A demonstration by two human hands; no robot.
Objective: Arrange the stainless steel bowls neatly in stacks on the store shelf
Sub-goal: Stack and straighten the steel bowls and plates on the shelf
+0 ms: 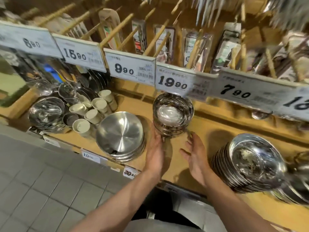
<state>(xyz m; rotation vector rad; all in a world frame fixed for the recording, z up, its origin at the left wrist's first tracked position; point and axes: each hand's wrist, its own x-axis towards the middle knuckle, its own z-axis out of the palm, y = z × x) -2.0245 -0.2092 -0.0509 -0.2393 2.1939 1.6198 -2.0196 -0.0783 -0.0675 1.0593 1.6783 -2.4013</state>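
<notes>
Both hands flank a stack of steep-walled steel bowls (173, 113) on the wooden shelf (200, 124); the left hand (154, 153) lies flat against the stack's near-left base, fingers together, while the right hand (194, 157) hovers spread just beside it, holding nothing; touching or not, it cannot be told. Just left sits a stack of wide brushed pans (121, 136); beyond them cluster pale cups (98, 104) and more shiny bowls (46, 113). Right, well apart, leans a tall stack of mirror-bright bowls (247, 163). Price cards (129, 68) hang overhead, 1 reading 19.90 overlapping the stack's far rim. The bowls look polished, nested evenly, upright.
</notes>
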